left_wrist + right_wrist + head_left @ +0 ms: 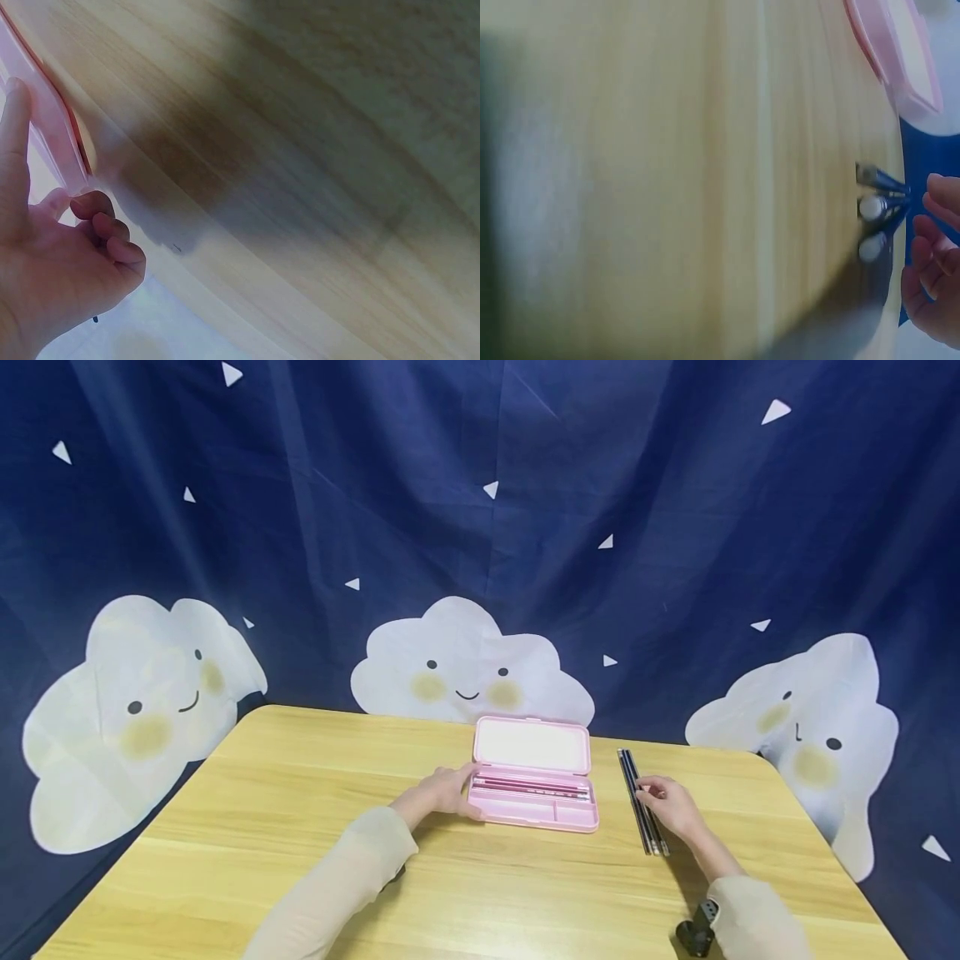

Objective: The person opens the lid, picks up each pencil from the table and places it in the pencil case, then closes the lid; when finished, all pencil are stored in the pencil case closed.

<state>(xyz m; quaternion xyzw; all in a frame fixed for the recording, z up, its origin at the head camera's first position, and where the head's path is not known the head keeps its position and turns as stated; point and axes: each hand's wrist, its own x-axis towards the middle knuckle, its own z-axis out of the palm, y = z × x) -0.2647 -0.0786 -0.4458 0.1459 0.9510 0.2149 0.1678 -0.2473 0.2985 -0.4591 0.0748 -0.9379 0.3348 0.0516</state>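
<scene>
- The pink pencil case (521, 811) sits toward the far edge of the wooden bench (300, 793), its lid (532, 747) folded back toward the dark blue cloth (420, 510).
- Reddish pencils (528, 788) lie lengthwise in the case's rear compartment, next to the hinge; in front of them a divider marks off a smaller section at the right end.
- The left hand (447, 792) is at the case's left end, thumb along the front side and forefinger reaching toward the back, so its grip holds that end between them; the other fingers curl in.
- A narrow bundle of dark pencils (637, 812), three ends visible from the right wrist, lies on the bench just right of the case, apart from it.
- The right hand (670, 804) is over this bundle, its grip fairly narrow, fingers loosely bent. It seems to hold nothing, though contact at the fingertips is hard to judge in that blurred wrist view.
- The step in hand looks like reaching for the dark pencils while the case is steadied.
- The next move probably calls for lowering thumb and forefinger onto one pencil's shaft and closing without scattering its neighbours.
</scene>
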